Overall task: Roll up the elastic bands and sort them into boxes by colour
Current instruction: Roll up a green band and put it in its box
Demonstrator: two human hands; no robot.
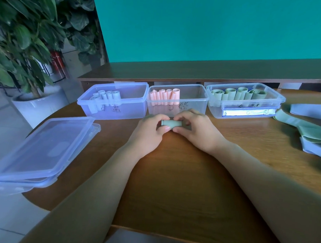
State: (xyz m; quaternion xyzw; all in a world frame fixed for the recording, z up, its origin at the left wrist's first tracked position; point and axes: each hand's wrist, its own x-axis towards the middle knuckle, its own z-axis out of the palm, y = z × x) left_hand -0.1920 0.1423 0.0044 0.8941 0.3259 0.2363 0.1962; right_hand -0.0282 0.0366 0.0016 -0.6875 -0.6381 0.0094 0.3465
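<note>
Soft, even light is falling across the wooden table (172,177), with a cool bluish cast tinting the clear lids (40,151). Faint shadows are lying under the forearms. Glare is showing on a strip in the right box (248,112). Wide-angle lens is bending edges; plant (22,32) and loose bands (310,128) are blurring.

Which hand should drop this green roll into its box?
Probably the right hand. Both hands pinch the green roll, but the box of green rolls stands on the right, nearer that hand; the left hand would have to cross over.
</note>
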